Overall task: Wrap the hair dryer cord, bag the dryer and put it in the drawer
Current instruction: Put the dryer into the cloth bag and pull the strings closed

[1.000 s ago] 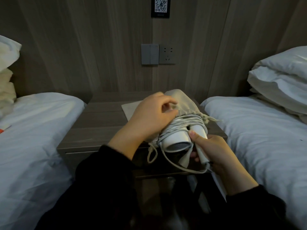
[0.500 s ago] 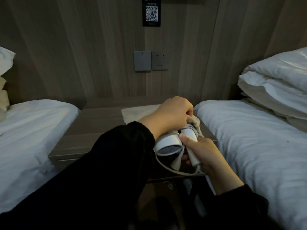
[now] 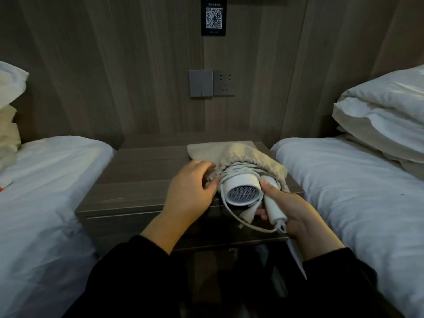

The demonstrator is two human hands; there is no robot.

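A white hair dryer (image 3: 242, 190) lies at the front of the nightstand (image 3: 142, 180), its mesh rear end facing me and its cord (image 3: 238, 172) wound around the barrel. Its front half sits inside a beige drawstring bag (image 3: 250, 156). My right hand (image 3: 296, 212) grips the folded handle, thumb against the barrel. My left hand (image 3: 190, 191) pinches the bag's rim on the left side of the dryer. A loop of cord hangs below the dryer over the open drawer (image 3: 229, 235), whose inside is dark.
White beds flank the nightstand, left (image 3: 46, 191) and right (image 3: 358, 193), with stacked pillows (image 3: 385, 115) on the right. A switch and socket (image 3: 212, 83) sit on the wood wall behind. A white strip (image 3: 297, 258) hangs below my right hand.
My left hand has come off the top of the dryer to the bag's left rim. The bag now covers more of the barrel. The view has shifted slightly.
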